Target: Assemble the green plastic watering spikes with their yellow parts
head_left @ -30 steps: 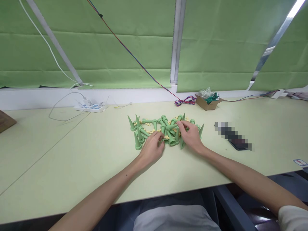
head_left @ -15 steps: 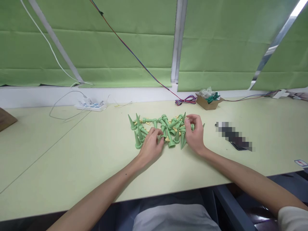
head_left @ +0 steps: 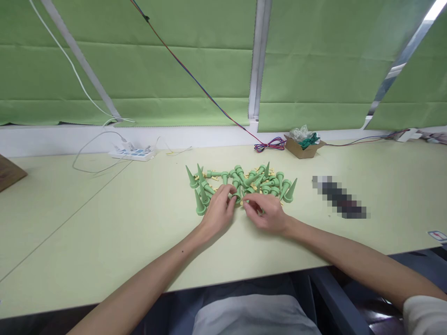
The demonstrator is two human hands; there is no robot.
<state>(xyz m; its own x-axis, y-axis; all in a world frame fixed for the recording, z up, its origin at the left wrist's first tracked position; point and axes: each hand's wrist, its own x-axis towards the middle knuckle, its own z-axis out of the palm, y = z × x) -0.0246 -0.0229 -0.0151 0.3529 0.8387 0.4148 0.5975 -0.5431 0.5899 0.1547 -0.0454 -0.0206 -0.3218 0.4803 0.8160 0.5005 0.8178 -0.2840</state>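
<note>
Green plastic watering spikes (head_left: pixel 200 204), pointed with a wide round collar, lie and stand in a loose cluster on the table. Small yellow valve pieces (head_left: pixel 215 178) show among them. At the near side of the cluster, my left hand (head_left: pixel 220 204) is closed around the collar end of one green watering spike (head_left: pixel 236 198). Close to its right, my right hand (head_left: pixel 264 211) has its thumb and forefinger brought together beside that collar. A speck of yellow shows at those fingertips, but what they pinch is too small to make out. My right hand covers several spikes behind it.
A small cardboard box (head_left: pixel 303 149) with clear and green plastic stands at the back, beside a coiled red-blue cable (head_left: pixel 269 145). A white power strip (head_left: pixel 134 154) lies back left. A pixelated dark object (head_left: pixel 340 197) lies to the right. Brown cardboard (head_left: pixel 10 173) sits far left.
My right hand has moved from the right side of the cluster, left and toward me, to beside my left hand. Spikes on the right are now uncovered. My left hand stays in place.
</note>
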